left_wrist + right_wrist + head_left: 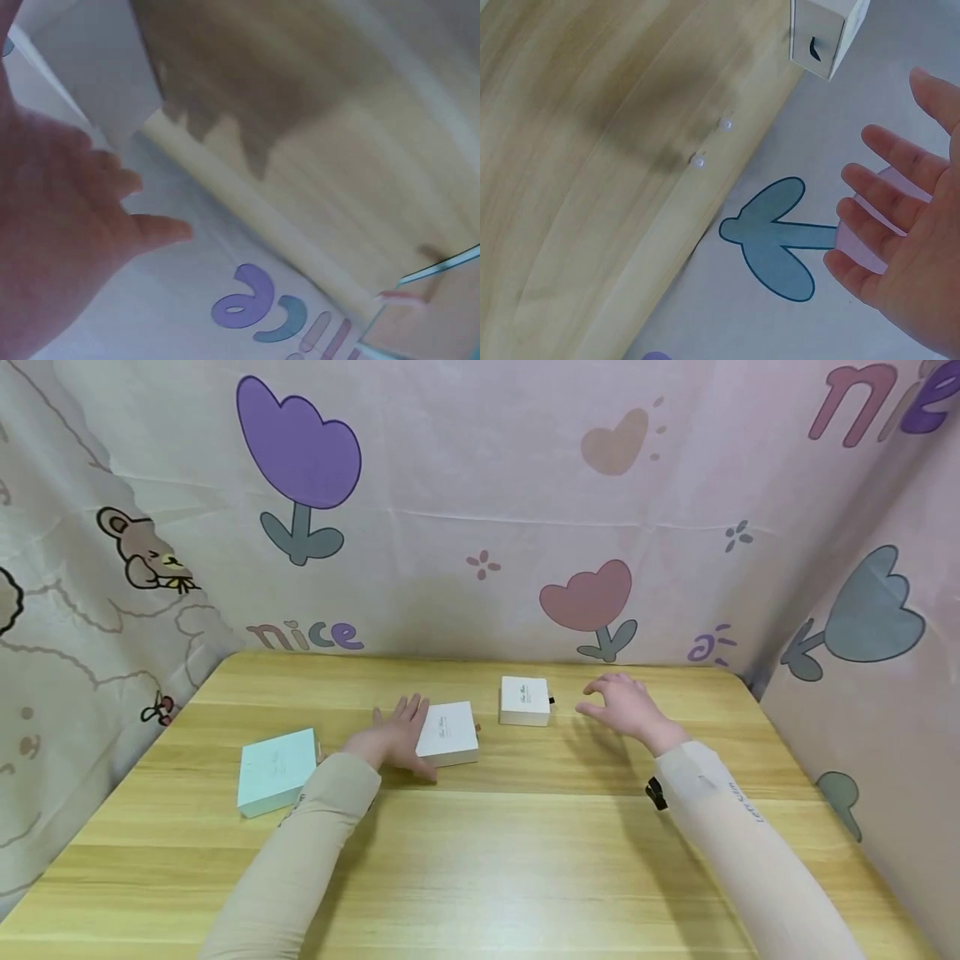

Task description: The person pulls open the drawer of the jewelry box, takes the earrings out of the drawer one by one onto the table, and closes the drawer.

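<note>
Left hand [395,739] spread wide, fingers apart, over the left side of the middle white box [453,733]; grips nothing, contact unclear. Right hand [628,705] half open, fingers loosely bent, holds nothing, hovers right of the small white box [524,696], not touching. Mint box [277,770] sits left of left hand, nearer side. All three boxes on wooden table [495,868]. Right wrist view: two tiny pearl-like pieces [726,124] on table, near small box.
</note>
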A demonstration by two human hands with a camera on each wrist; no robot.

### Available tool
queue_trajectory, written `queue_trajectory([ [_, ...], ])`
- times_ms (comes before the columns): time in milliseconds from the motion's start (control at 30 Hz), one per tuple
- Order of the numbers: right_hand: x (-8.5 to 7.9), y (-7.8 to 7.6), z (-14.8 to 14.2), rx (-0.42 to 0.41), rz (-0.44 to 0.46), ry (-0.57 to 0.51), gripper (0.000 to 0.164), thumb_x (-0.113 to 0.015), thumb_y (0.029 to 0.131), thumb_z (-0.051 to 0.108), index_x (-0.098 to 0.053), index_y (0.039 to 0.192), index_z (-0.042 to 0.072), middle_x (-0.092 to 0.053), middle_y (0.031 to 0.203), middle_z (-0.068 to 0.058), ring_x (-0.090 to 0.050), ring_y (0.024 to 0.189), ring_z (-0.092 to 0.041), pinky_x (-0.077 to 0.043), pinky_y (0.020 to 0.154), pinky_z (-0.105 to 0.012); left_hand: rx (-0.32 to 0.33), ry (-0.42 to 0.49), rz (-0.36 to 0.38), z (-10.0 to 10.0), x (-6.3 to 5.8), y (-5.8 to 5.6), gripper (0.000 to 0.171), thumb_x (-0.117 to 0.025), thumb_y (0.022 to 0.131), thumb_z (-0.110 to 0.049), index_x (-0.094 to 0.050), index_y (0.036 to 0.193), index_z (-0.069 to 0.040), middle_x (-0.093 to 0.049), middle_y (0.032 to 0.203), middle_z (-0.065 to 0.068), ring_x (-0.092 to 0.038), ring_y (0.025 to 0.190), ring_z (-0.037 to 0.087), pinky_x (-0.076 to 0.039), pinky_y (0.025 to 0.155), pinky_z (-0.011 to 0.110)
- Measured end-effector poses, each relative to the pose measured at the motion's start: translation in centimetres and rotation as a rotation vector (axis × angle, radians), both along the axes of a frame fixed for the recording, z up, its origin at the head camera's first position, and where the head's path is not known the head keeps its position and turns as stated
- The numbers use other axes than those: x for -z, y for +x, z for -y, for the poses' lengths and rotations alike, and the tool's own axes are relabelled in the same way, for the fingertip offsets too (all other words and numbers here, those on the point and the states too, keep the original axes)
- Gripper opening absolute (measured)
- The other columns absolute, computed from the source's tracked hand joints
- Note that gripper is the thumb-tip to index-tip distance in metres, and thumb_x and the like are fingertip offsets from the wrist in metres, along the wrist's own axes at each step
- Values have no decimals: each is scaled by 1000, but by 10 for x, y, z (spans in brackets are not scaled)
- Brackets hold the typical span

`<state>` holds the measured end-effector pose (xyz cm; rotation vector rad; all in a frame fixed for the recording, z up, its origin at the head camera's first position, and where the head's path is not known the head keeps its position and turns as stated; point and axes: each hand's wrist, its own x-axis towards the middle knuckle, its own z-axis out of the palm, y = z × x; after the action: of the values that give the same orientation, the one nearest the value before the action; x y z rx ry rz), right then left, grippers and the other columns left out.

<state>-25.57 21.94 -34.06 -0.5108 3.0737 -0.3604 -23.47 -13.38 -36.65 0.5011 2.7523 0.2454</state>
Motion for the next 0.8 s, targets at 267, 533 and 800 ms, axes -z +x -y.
queue_trajectory([
  [267,3,1,3,-19,4,2,46,-56,91,38,-60,120,2,-52,133,-22,-40,126,-42,-25,104,-61,39,6,-19,-10,8,6,109,-68,79,-51,-4,148,5,-5,156,23,-6,144,40,-5,106,71],
  [533,6,2,0,-6,12,11,45,-57,91,37,-61,120,3,-52,133,-22,-41,124,-42,-27,103,-61,61,-55,10,-38,4,13,109,-66,79,-53,-3,149,1,-6,157,20,-3,145,35,-1,105,73],
  [800,9,4,3,-5,-1,9,45,-58,90,37,-61,119,3,-55,129,-21,-43,121,-41,-30,102,-59,85,-101,-10,-58,8,14,109,-64,79,-58,-3,150,-1,-7,157,17,-3,146,32,-2,107,70],
])
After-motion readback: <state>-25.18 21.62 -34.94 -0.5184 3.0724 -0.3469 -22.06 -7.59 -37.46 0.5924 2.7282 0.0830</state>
